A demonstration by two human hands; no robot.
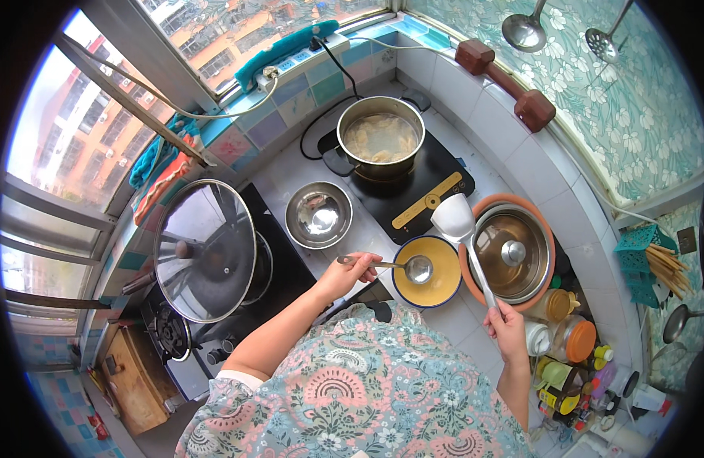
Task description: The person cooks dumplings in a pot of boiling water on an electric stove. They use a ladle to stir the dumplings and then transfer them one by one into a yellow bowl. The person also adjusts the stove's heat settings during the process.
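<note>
My left hand (347, 276) grips the handle of a small metal ladle (419, 269), whose bowl is over a yellow bowl with a blue rim (429, 243). In my right hand (505, 329) is a metal wok spatula (456, 218), its blade raised toward the induction cooker (386, 214). The spatula's shaft crosses the near side of a glass-lidded pot (489, 246) in an orange basin (472, 289). On the cooker stands an open steel pot (380, 170) with pale pieces in cloudy liquid. An empty steel bowl (319, 215) sits left of it.
A wok with a glass lid (206, 252) occupies the gas stove (289, 263) at left. Several jars and bottles (581, 339) crowd the right. A dumbbell (505, 86) lies on the tiled ledge. A power strip (300, 59) with cords runs below the window; chopsticks (666, 266) stand in a teal holder.
</note>
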